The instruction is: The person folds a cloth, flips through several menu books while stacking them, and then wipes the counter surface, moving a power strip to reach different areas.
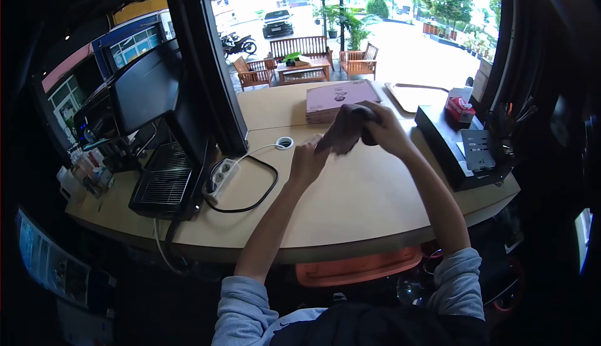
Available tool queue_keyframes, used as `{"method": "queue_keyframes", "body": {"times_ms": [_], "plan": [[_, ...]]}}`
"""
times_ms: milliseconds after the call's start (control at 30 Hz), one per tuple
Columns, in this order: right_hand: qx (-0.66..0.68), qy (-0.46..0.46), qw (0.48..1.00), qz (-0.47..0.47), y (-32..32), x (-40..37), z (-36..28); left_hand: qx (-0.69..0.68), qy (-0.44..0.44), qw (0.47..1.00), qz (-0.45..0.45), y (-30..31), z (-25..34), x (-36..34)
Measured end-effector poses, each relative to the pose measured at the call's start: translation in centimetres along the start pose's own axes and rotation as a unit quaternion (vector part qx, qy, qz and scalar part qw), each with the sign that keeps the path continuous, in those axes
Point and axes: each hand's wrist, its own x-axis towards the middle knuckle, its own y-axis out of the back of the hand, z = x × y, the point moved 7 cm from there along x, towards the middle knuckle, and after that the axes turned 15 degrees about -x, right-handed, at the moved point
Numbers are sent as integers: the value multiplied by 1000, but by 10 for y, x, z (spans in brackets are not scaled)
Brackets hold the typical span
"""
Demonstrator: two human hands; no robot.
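Both my hands are raised above the middle of the tan counter. My right hand grips a dark object that is partly wrapped in a dark brownish cloth. My left hand pinches the lower corner of that same cloth. A pink flat box lies on the counter just behind the hands.
A monitor and black keyboard stand at the left, with a white power strip and a black cable loop beside them. A black stand with a tissue box is at the right. An orange stool sits below the counter.
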Motion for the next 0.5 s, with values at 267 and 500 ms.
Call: {"method": "queue_keyframes", "body": {"times_ms": [267,500], "plan": [[-259,44,900,-347,-18,-125,90,-2,88,988,-127,-11,-64,-62],[-406,-56,875,-259,-97,-109,190,7,106,991,-77,53,-46,-105]]}}
